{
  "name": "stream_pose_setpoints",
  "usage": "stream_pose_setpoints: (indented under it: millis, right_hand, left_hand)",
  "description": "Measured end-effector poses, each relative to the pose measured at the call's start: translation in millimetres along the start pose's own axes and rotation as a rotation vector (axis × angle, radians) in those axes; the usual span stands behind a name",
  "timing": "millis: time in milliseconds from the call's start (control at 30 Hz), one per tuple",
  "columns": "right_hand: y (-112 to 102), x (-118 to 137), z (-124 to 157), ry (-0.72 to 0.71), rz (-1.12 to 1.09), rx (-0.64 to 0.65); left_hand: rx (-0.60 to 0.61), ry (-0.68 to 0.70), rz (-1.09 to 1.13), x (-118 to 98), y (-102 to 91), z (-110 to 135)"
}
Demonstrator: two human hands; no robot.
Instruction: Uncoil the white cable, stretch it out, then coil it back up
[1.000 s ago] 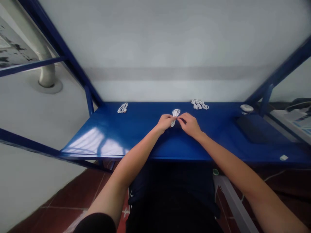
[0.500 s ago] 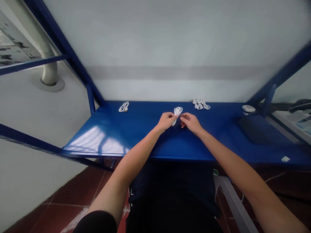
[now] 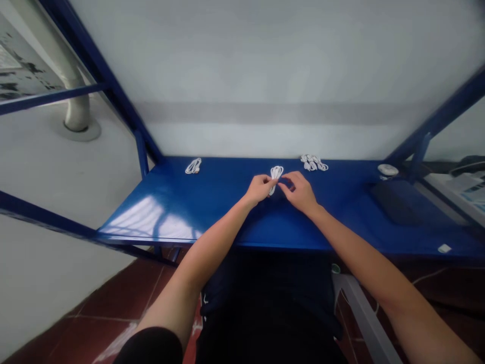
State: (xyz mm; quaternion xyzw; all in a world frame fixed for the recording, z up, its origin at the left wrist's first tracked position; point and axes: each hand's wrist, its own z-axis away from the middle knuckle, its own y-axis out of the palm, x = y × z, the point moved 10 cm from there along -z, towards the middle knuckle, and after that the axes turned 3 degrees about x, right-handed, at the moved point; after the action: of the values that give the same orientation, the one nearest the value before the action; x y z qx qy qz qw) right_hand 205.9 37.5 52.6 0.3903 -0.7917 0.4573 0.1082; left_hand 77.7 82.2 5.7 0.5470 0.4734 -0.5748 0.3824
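Observation:
My left hand (image 3: 261,187) is closed around the middle of a coiled white cable (image 3: 277,172), pinching it between thumb and fingers above the blue table. The loops stick out beyond the fingers, and a short part shows below the thumb. Just right of the coil is my right hand (image 3: 300,190), its thumb and forefinger apart with a small gap between the tips. Those tips are close to the cable; whether they touch it I cannot tell.
One coiled white cable (image 3: 193,166) lies at the back left of the blue table (image 3: 220,202). Several bundled cables (image 3: 313,162) lie at the back right. Farther right are a round white object (image 3: 388,170), a dark flat pad (image 3: 396,202) and a small white piece (image 3: 444,248).
My right hand's thumb and forefinger have spread apart, and its other fingers have shifted upward. My left hand keeps hold of the cable in nearly the same place.

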Motion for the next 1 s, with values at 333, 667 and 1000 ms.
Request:
stream_pose_setpoints:
  millis: [333, 667, 1000]
  right_hand:
    - [14, -28, -2, 0.288, -0.332, 0.116]
    - [10, -43, -5, 0.206, -0.299, 0.087]
    - [8, -39, -8, 0.156, -0.091, 0.188]
  left_hand:
    - [0.054, 0.11, -0.066, -2, 2.0, -3]
    - [0.12, 0.226, -0.389, -19, 4.3, 1]
    - [0.131, 0.235, -0.521, -15, -13.8, -7]
